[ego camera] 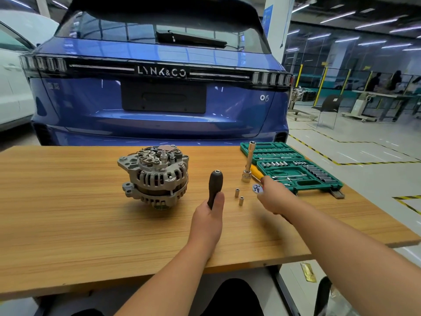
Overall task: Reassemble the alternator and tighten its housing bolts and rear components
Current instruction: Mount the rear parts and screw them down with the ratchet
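Note:
The grey alternator (155, 176) stands on the wooden table (68, 213), rear components facing up and pulley at the bottom. My left hand (210, 213) grips a black driver handle (215, 185) held upright, just right of the alternator. My right hand (271, 197), blurred, holds a ratchet with its round head (257, 188) showing at the fingertips. Two small sockets (239, 196) stand on the table between my hands. A long socket on an extension (248, 163) stands upright behind them.
An open green socket set case (296, 167) lies at the table's right rear, with a yellow-handled tool (256, 173) beside it. A blue car (159, 87) is parked right behind the table. The table's right edge drops to the workshop floor.

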A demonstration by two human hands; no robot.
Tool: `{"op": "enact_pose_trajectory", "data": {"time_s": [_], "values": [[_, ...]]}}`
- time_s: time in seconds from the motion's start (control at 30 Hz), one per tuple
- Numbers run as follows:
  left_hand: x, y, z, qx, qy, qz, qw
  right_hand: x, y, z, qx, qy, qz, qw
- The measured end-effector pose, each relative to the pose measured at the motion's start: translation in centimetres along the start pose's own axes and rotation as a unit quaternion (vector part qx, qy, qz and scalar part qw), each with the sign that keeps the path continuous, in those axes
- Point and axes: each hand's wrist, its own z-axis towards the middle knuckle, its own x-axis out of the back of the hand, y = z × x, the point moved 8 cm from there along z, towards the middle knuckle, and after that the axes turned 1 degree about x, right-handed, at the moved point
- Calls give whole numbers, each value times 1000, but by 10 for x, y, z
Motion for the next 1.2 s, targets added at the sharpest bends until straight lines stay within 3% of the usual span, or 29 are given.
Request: {"op": "enact_pose_trajectory", "data": {"time_s": [0.1,0.2,0.33,0.57,0.87,1.03,1.2], "values": [[3,6,-5,-27,-2,49,998,36,-37,-26,120,6,124,985],[8,10,-9,-40,6,87,995,76,-82,-63,229,-23,221,948],[20,10,-13,-43,18,72,996,100,-122,-105,314,-70,208,924],[33,7,-18,-40,20,45,998,79,-138,-124,337,-77,89,934],[33,-1,-16,11,-10,-32,999,81,-150,-127,385,-10,-42,922],[33,-2,-16,21,-35,-82,996,80,-159,-128,408,8,-69,911],[37,-8,-15,13,-33,-120,992,78,-160,-127,404,-21,-80,911]]}}
